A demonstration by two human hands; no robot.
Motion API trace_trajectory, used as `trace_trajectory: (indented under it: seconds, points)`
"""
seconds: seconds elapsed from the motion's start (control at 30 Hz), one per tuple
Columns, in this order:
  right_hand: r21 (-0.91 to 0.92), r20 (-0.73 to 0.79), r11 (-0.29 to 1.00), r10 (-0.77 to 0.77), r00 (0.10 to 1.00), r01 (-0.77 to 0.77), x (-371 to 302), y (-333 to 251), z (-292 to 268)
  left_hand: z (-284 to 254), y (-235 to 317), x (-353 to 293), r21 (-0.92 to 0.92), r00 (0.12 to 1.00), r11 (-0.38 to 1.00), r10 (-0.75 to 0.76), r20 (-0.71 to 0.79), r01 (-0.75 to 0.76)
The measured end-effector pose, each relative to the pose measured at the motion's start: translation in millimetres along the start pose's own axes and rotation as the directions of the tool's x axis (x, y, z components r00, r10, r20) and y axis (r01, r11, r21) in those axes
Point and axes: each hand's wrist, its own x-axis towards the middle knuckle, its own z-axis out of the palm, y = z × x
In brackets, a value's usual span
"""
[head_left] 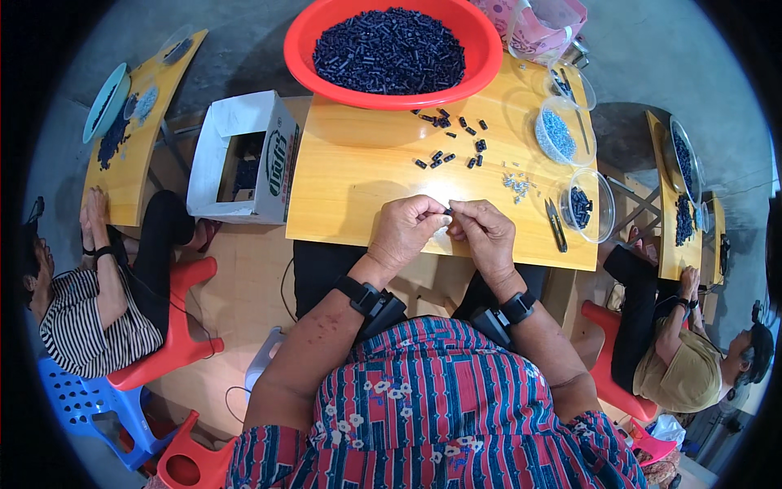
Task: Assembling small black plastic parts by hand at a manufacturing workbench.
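- Closest to the camera is the patterned shirt (432, 399), behind both hands.
- Far left of the hands, a co-worker in a striped top (94, 326) sits at another table.
- A white box (205, 175) stands beyond the left hand, off to its left; it looks well clear of the elbow.
- Left hand (407, 228): thumb and forefinger clamped together on a small black piece (448, 211), which sits between the two hands over the table (350, 179). Its details are hidden by the fingers; a sweaty or uneven pinch could let it slip.
- Ahead of the hands, the red basin (391, 101) is heaped with black pieces; a knock to its rim might spill some.
- Loose black pieces (437, 158) lie just ahead of the fingertips, where a sweeping wrist could scatter them.
- Right hand (487, 232): fingertips pinched together at the same piece; whether they also hold something smaller, I cannot tell. Pressing off-line could make it shoot away.
- Small clear bits (518, 186) lie near the right hand, easily brushed aside by a knuckle.
- Right of that hand, a dark slim hand tool (556, 225) lies near the table edge; a forearm could nudge it off.
- Beyond it, a clear tub (601, 213) holds black pieces, tippable by a careless reach.
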Motion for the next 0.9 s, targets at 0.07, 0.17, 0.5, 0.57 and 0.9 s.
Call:
trace_trajectory:
  seconds: [0.07, 0.17, 0.5, 0.57, 0.9]
  points:
    - [0.043, -0.014, 0.999, 0.011, 1.000, -0.011, 0, 1, 0, -1, 1, 0, 0.004, 1.000, 1.000, 0.003, 0.016, -0.003]
    - [0.066, -0.029, 0.998, 0.008, 1.000, -0.006, -3, 1, 5, -3, 1, -2, 0.015, 1.000, 1.000, 0.014, 0.022, -0.014]
    - [-0.161, -0.041, 0.969, -0.198, 0.979, 0.189, -9, 11, -4, 9, 7, -3, 0.178, 0.982, 0.968, 0.185, -0.040, -0.175]
    - [-0.135, -0.041, 0.977, -0.173, 0.984, 0.167, -12, 11, -8, 9, 7, -3, 0.226, 0.971, 0.949, 0.234, -0.042, -0.219]
    - [-0.080, 0.023, 0.983, -0.166, 0.986, 0.168, 15, -23, -2, 14, 5, -6, 0.457, 0.943, 0.832, 0.328, 0.053, -0.315]
